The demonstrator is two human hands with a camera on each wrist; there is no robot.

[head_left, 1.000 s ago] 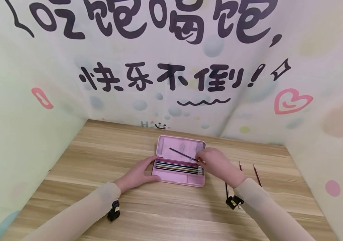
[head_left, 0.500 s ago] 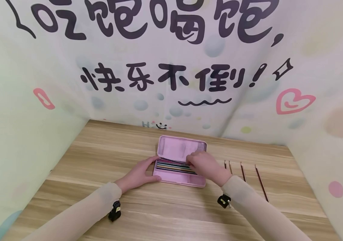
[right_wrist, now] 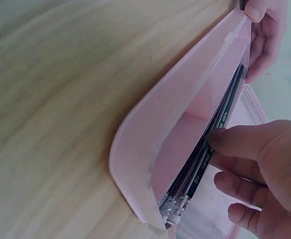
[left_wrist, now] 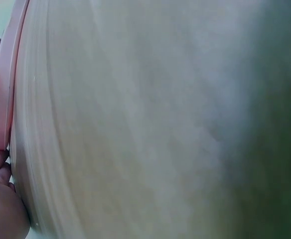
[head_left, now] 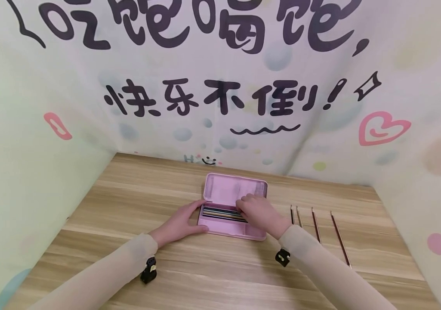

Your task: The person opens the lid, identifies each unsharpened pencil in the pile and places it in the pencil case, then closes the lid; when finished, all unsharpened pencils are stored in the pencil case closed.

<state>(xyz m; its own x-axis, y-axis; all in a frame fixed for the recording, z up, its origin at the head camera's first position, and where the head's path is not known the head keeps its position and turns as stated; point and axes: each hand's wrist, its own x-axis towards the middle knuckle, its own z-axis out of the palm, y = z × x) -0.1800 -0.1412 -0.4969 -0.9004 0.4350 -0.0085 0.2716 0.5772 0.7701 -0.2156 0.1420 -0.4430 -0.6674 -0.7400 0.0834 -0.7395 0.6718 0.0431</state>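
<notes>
A pink pencil case (head_left: 226, 227) lies with its lid (head_left: 226, 189) raised at the back. Several pencils (head_left: 220, 213) fill its long rear compartment. My left hand (head_left: 181, 220) grips the case's left end, thumb at the front and fingers at the back. Over the right part of the case, my right hand (head_left: 260, 212) covers the pencils' eraser ends from above. In the right wrist view, its thumb and index finger pinch a dark green pencil (right_wrist: 199, 172) marked HB, lying alongside the others inside the case. The left wrist view catches only the case's pink edge (left_wrist: 7, 74) and parts of hands.
Right of the case, several loose pencils lie on the wooden table (head_left: 212, 271), among them a dark red one (head_left: 340, 239) and another reddish one (head_left: 316, 226). A printed cloth wall (head_left: 174, 129) stands behind the table.
My right hand has moved left and lowered its pencil from above the lid into the case's compartment. The left hand stays on the case.
</notes>
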